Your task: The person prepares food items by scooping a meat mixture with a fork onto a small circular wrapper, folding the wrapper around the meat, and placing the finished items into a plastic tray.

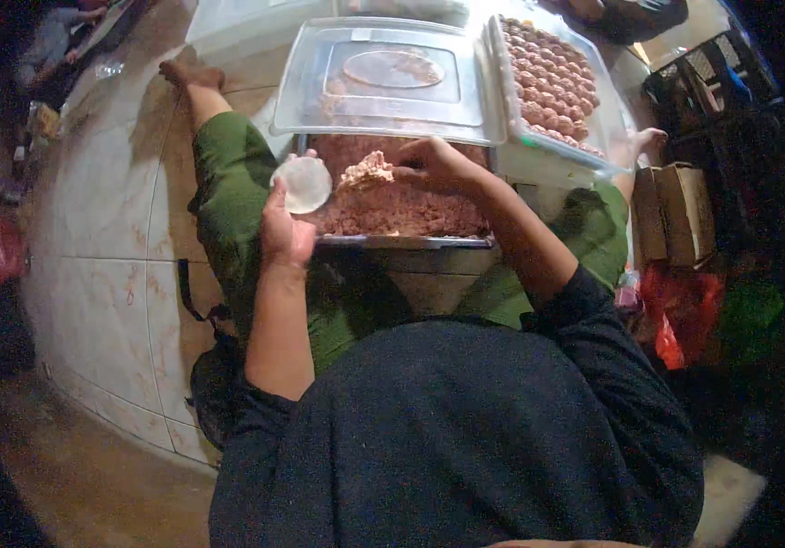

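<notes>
My left hand (283, 228) grips a round, pale translucent disc-shaped piece (304, 185); whether it is a shallow cup or a flat disc I cannot tell. My right hand (442, 166) has its fingers closed at the edge of a light pinkish-brown clump of crumbly mixture (367, 173); any tool between them is not visible. Both hands are above a rectangular tub (401, 242) of reddish-brown crumbly mixture (410, 212), which lies between my legs. The clump hangs just right of the disc, apart from it.
A clear plastic lid (310, 87) lies over the tub's far side. To its right, a clear container (607, 119) holds rows of brown balls (547, 78). Cardboard (680, 215) and a red plastic bag (684, 306) are at right. Another person (59, 36) is at far left.
</notes>
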A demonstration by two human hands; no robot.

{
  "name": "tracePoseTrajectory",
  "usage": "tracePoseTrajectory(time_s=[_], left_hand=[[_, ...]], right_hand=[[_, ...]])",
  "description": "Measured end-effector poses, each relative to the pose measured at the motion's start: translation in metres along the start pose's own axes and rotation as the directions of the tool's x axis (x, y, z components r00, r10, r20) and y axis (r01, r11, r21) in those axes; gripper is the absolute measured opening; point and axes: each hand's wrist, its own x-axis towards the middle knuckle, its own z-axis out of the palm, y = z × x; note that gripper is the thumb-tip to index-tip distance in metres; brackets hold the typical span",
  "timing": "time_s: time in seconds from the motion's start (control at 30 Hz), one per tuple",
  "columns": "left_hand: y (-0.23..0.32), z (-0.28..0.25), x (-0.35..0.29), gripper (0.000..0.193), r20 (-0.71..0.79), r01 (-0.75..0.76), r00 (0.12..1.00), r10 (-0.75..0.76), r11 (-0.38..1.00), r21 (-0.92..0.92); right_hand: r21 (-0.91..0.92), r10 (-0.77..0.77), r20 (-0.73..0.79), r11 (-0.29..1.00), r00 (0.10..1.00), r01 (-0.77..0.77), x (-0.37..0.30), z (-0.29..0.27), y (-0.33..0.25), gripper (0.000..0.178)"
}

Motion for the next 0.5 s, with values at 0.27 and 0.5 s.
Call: tracePoseTrajectory(time_s=[0.27, 0.5], left_hand=[[-0.050, 0.089, -0.036, 0.044, -0.022, 0.225, 0.974, -0.226, 0.973, -0.046], [-0.036, 0.071, -0.023, 0.041, -0.159, -0.068, 0.985, 0.064, 0.997, -0.021]], right_hand=[[0.123, -0.121, -0.415, 0.975, 0.902, 0.187, -0.070, -0.037, -0.049, 0.018], [-0.396, 0.157, -0.367, 0.866, 0.917, -0.307, -0.079, -0.003, 0.016, 0.014]])
